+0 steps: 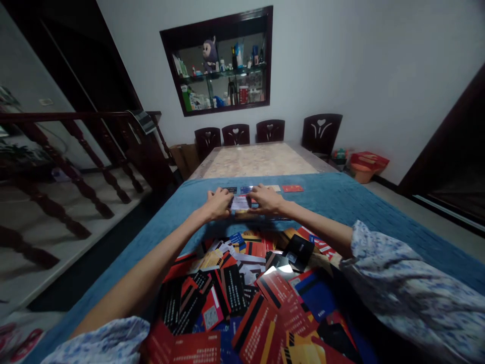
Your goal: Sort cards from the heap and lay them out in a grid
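Note:
Both hands are stretched out over the blue cloth, one at each end of a pale plastic card (240, 203). My left hand (219, 203) has curled fingers closed on the card's left end. At the right end, my right hand (266, 199) grips it with bent fingers. Just beyond the hands lies a row of cards: a black card (230, 190), a blue card (246, 190), a whitish card (274, 188) and a red card (293, 188). Close to my body is a heap of overlapping cards (255, 248), in red, black, blue and gold. Other cards under my hands are partly hidden.
A blue cloth (322, 202) covers the near part of the long table (261, 159). Several dark chairs (270, 131) stand around its far end. A wooden railing (76, 134) runs along the left, and a shelf niche (223, 71) is set into the wall.

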Demonstrator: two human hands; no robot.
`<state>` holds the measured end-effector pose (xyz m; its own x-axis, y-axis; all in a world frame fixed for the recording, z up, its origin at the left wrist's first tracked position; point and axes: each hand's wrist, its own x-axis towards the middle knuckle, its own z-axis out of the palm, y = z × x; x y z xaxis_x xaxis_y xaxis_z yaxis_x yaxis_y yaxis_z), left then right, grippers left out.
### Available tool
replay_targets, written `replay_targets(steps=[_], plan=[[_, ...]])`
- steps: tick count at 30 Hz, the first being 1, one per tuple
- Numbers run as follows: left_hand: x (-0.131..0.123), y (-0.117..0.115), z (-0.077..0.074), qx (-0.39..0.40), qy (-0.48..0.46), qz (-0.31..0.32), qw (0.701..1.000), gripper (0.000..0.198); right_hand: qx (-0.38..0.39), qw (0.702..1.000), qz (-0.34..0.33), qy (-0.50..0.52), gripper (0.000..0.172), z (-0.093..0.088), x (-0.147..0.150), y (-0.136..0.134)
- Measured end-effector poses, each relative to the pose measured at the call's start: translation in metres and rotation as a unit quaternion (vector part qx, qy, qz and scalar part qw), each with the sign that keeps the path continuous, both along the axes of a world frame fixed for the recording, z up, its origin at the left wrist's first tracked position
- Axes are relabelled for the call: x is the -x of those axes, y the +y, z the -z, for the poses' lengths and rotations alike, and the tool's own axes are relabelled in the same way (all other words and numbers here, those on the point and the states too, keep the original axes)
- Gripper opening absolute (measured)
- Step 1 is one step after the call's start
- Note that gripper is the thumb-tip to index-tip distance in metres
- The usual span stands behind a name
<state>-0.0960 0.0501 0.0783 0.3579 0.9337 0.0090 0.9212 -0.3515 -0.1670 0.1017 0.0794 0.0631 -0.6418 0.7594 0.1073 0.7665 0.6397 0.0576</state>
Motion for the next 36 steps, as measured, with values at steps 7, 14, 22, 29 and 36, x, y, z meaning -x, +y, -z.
replay_targets(steps=[7,14,22,29,36], plan=[[0.022,0.03,0.007,0.013,-0.002,-0.031,0.999,0.036,0.019,1.0,0.015,-0.008,0.04,0.001,0.029,0.029],[0.041,0.058,0.02,0.033,-0.012,-0.057,0.998,0.04,0.047,0.999,0.022,-0.008,0.041,0.006,0.052,0.057],[0.06,0.085,0.041,0.032,-0.018,-0.052,0.998,0.042,0.07,0.997,0.028,-0.022,0.039,0.017,0.073,0.078],[0.063,0.099,0.054,0.045,-0.028,-0.058,0.997,0.037,0.09,0.994,0.043,-0.035,0.042,0.023,0.081,0.088],[0.063,0.106,0.057,0.058,-0.027,-0.059,0.996,0.029,0.101,0.993,0.045,-0.049,0.042,0.026,0.089,0.091]])
